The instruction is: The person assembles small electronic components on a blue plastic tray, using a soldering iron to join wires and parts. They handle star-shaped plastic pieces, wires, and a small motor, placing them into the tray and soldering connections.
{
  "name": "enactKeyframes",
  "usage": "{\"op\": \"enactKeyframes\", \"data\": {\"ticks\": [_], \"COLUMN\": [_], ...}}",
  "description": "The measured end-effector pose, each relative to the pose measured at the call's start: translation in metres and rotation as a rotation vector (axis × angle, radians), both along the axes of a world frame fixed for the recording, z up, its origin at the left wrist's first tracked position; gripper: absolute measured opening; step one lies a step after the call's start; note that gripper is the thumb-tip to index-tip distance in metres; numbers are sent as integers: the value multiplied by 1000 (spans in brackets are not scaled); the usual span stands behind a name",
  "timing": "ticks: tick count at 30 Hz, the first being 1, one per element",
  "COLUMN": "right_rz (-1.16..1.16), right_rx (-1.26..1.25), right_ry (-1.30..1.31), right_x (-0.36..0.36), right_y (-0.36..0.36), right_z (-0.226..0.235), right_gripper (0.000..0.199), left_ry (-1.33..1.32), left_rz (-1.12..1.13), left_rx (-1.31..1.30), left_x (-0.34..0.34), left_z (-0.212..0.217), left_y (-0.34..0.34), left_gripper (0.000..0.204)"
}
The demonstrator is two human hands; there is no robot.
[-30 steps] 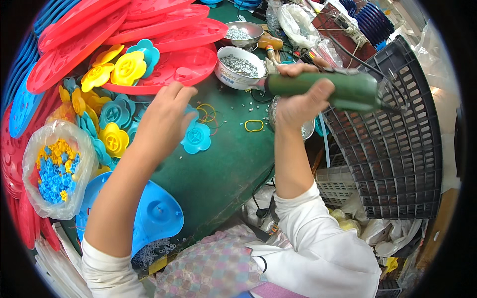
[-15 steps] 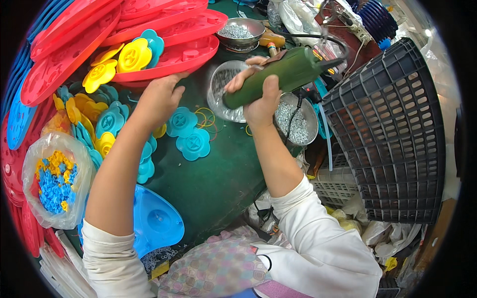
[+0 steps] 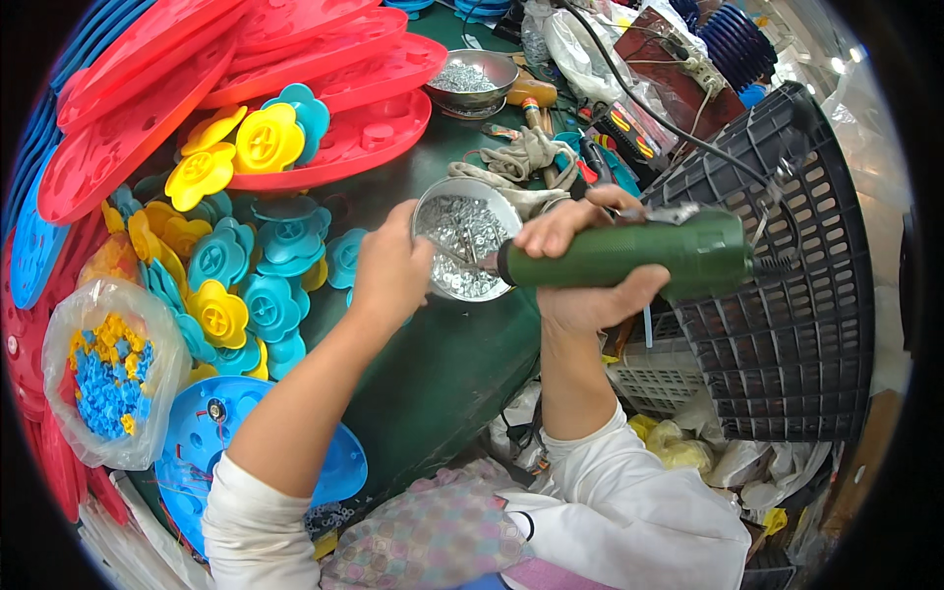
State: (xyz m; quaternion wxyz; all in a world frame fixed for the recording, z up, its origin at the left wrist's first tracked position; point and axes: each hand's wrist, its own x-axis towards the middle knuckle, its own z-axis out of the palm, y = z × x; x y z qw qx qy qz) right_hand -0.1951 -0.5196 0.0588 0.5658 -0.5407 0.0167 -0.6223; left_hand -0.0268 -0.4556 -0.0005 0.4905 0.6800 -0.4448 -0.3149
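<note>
My left hand (image 3: 389, 267) grips the left rim of a round metal bowl (image 3: 504, 208) of small silvery screws (image 3: 457, 221). The bowl looks tilted toward me. In my right hand (image 3: 595, 295) lies a thick green electric screwdriver (image 3: 644, 258), held almost level. Its bit points left into the bowl, among the screws; whether a screw sits on the tip I cannot tell. A black cable leads up from the tool's rear end. Beside my left forearm are turquoise flower-shaped plastic pieces (image 3: 273, 307) and a blue plastic shell (image 3: 339, 462).
Red plastic shells (image 3: 364, 133) are stacked at the far left, with yellow flower pieces (image 3: 267, 140) on them. A clear bag (image 3: 162, 413) of small blue and yellow parts stands at left. Another screw bowl (image 3: 475, 98), grey gloves (image 3: 526, 162) and a black crate (image 3: 787, 334) lie beyond and right.
My left hand has moved from beside the red shell to the screw bowl and taken hold of it. The screwdriver has swung right and level, its bit now at the screws.
</note>
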Motion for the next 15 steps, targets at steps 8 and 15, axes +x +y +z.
{"op": "enactKeyframes", "data": {"ticks": [8, 15], "right_rz": [-29, -7], "right_rx": [-93, -68], "right_ry": [-76, -85], "right_x": [-19, -26], "right_y": [14, 17], "right_z": [21, 20], "right_gripper": [96, 95], "left_ry": [400, -51], "left_rz": [170, 200], "left_rx": [37, 132], "left_x": [41, 61], "left_z": [20, 41], "left_y": [20, 26], "left_gripper": [47, 50]}}
